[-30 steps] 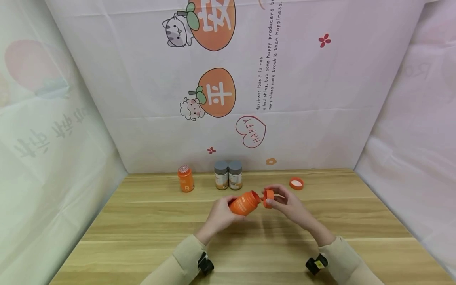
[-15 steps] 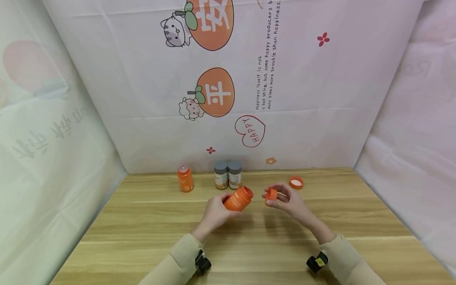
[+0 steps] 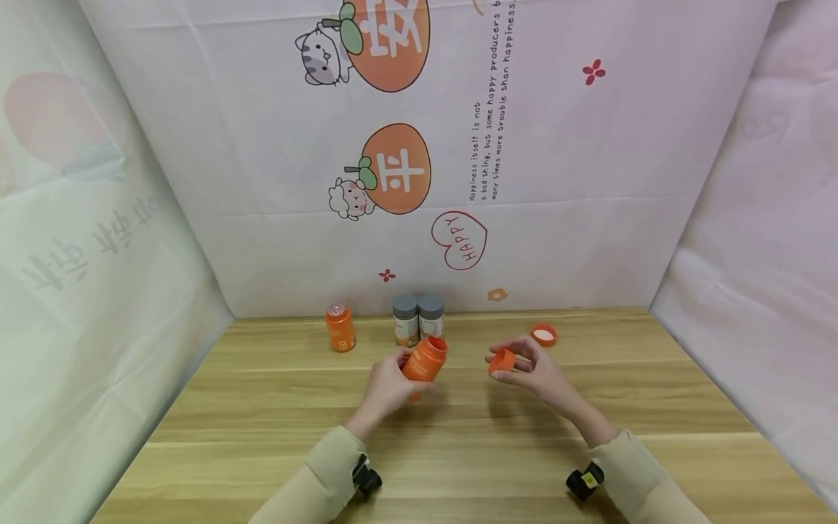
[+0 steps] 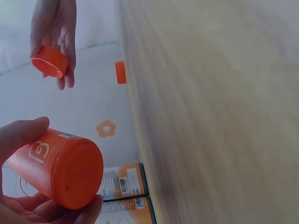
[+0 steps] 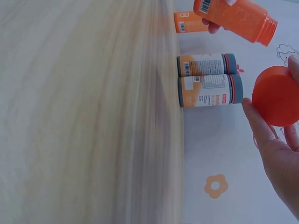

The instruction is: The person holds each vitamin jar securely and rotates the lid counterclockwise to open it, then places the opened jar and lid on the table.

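Within left hand (image 3: 385,387), orange bottle (image 3: 425,359)

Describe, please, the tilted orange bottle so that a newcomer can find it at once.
In the head view, find the wooden table, then the left grip over its middle. It holds the orange bottle, tilted; unlike the upright orange bottle with a silvery top at the back left, this one shows its open mouth.

The sleeved left forearm (image 3: 313,469) and right forearm (image 3: 638,477) angle inward. The left hand (image 3: 385,386) curls in a grip, thumb (image 4: 29,133) opposite its fingers (image 4: 91,211); the right hand (image 3: 540,372), apart from the left, pinches between thumb and fingers.
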Tool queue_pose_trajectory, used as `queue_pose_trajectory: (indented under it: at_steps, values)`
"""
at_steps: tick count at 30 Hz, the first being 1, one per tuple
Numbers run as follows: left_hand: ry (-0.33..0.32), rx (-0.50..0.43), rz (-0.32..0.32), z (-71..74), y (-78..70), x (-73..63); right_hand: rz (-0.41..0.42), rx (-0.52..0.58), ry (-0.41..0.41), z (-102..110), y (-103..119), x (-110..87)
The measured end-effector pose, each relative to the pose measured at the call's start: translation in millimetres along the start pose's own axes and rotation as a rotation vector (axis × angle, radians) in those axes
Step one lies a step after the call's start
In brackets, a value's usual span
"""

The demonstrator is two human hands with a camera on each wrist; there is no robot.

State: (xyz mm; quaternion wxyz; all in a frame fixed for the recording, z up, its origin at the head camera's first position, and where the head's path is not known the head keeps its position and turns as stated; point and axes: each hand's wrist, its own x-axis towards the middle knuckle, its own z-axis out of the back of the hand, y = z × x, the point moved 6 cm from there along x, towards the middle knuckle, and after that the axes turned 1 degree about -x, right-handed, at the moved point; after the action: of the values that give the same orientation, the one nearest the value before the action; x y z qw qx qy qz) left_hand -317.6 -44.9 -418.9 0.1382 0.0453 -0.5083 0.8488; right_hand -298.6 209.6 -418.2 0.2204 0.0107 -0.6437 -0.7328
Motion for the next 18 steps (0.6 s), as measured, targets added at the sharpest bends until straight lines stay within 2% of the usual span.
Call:
queue_pose_trajectory:
  at_steps: [12, 18]
  values:
    - [-0.035, 0.017, 0.004, 14.8, 2.3, 4.3, -0.048, -0.110, -0.080, 11, -9, -0.3]
    - [-0.049, 0.027, 0.003, 21.0, 6.2, 7.4, 0.009, -0.139, -0.045, 14, -11, 1.4]
